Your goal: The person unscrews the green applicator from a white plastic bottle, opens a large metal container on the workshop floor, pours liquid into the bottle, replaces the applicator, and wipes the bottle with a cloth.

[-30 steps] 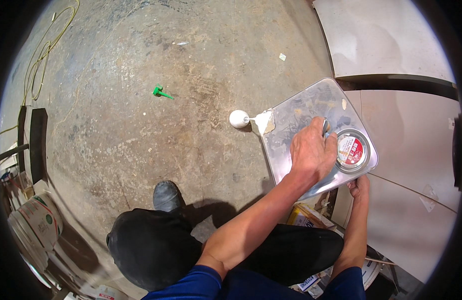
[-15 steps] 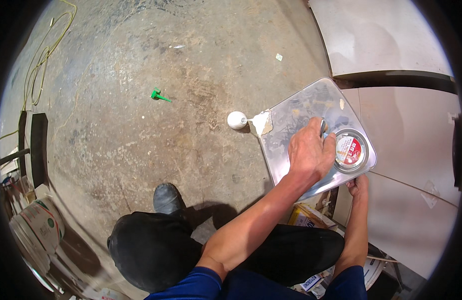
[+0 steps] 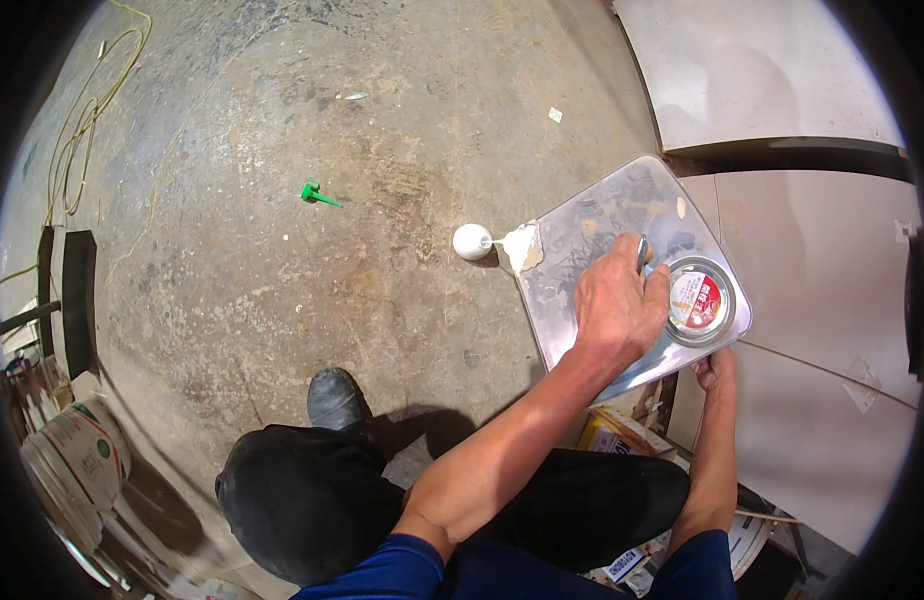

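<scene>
A large square metal tin [image 3: 592,222] is tilted so its left corner points at a small white bottle [image 3: 471,242] standing on the floor. From that corner, thick white liquid [image 3: 520,246] runs in a thin stream to the bottle's mouth. My left hand [image 3: 619,308] is closed round the handle [image 3: 643,254] on the tin's top, next to a round lid [image 3: 698,300] with a red and white label. At the tin's near right edge, my right hand [image 3: 718,371] grips it from below; its fingers are partly hidden by the tin.
A green nozzle-like piece [image 3: 319,193] lies on the concrete floor left of the bottle. Large pale panels [image 3: 812,260] stand to the right. Far left are a yellow cord [image 3: 86,122], a dark bar [image 3: 79,300] and a white bucket [image 3: 87,450]. Boxes [image 3: 622,437] sit under the tin.
</scene>
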Motion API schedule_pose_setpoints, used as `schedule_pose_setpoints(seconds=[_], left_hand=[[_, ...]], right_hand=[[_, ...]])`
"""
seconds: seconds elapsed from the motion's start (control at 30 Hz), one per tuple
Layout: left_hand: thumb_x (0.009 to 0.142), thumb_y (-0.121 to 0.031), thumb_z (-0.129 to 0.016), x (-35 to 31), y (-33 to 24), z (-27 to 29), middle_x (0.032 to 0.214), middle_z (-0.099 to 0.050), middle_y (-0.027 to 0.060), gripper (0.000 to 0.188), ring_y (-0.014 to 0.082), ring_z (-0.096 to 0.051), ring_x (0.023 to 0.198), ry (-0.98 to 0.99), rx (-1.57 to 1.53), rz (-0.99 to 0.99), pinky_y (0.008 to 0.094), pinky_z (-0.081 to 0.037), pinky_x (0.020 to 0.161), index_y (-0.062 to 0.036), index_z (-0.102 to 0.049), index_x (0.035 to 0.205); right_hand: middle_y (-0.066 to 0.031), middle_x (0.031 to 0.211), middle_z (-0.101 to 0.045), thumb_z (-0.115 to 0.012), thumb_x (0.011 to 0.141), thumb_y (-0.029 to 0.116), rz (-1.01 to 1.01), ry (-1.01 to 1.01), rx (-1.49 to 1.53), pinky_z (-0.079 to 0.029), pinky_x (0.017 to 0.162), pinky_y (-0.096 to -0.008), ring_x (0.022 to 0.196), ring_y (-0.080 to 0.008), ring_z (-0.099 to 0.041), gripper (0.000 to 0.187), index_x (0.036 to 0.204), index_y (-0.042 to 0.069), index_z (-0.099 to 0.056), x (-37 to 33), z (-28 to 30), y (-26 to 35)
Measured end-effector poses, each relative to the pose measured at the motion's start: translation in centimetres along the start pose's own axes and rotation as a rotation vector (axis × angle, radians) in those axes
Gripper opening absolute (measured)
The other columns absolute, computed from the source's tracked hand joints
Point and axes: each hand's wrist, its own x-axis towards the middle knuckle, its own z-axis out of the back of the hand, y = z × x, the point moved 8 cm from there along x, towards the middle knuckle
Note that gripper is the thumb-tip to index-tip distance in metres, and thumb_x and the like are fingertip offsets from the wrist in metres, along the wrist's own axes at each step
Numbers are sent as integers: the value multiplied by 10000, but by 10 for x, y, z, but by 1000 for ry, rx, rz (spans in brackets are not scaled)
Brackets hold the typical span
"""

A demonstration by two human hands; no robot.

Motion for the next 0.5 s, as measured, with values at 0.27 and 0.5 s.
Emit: schedule_pose_setpoints(seconds=[0.27,0.5], left_hand=[[909,-256,-685,1,1,1,952,-690,262,351,415,-688,923,8,9,27,472,-522,857,21,-620,1114],[909,-262,-683,1,-1,-2,969,-693,266,359,415,-688,929,23,16,14,470,-522,862,26,-622,1116]], right_hand=[[-83,962,-737,-639,1016,484,-14,-29,1,-580,552,-315,691,-197,-709,439,1117,57,-640,-6,-4,1],[-87,959,-734,-639,1007,514,-2,3,-14,-584,573,-315,715,-198,-712,481,1104,43,-641,4,8,-2]])
